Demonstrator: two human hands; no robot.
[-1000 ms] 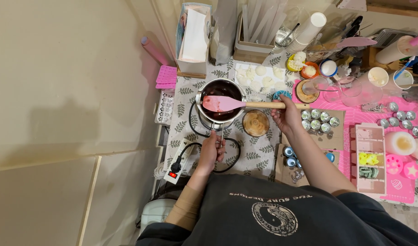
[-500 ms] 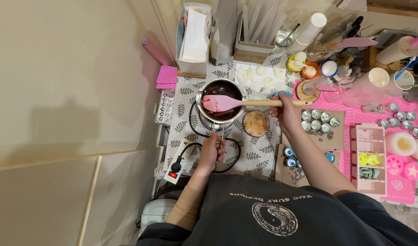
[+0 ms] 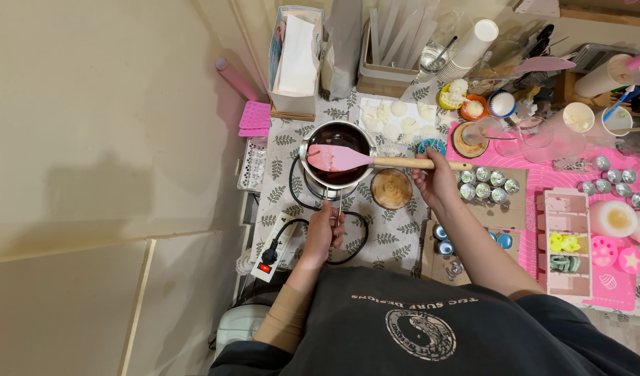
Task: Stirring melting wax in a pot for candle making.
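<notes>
Both hands are at work over a crowded craft table (image 3: 396,240) spread with a leaf-patterned cloth. Beyond the left hand (image 3: 325,230), whose fingers are closed around the thin metal handle (image 3: 340,202), sits the small steel pot (image 3: 336,159), filled with a dark liquid and resting on a low heater whose black cord (image 3: 297,209) loops back past that hand to a white power strip (image 3: 272,248) just to its left. The right hand (image 3: 435,178) is wrapped around the wooden shaft of a spatula (image 3: 365,160), whose pink blade lies across the pot's mouth, over the dark liquid; whether it touches the surface cannot be told.

To the right of the right hand, a pink mat (image 3: 577,181) carries a long pink mould tray (image 3: 566,240) with yellow and green pieces in its compartments. Just beside that hand, on a brown board, stands a cluster of small silver tins (image 3: 488,183), with a few blue tins (image 3: 442,238) nearer the body. Between the two hands, touching neither, is a round brown-topped jar (image 3: 391,188). Past the pot, away from both hands, white wax pieces (image 3: 396,118) lie on a white sheet, and further back stand a paper-filled box (image 3: 297,59) and a stack of white cups (image 3: 473,45).
</notes>
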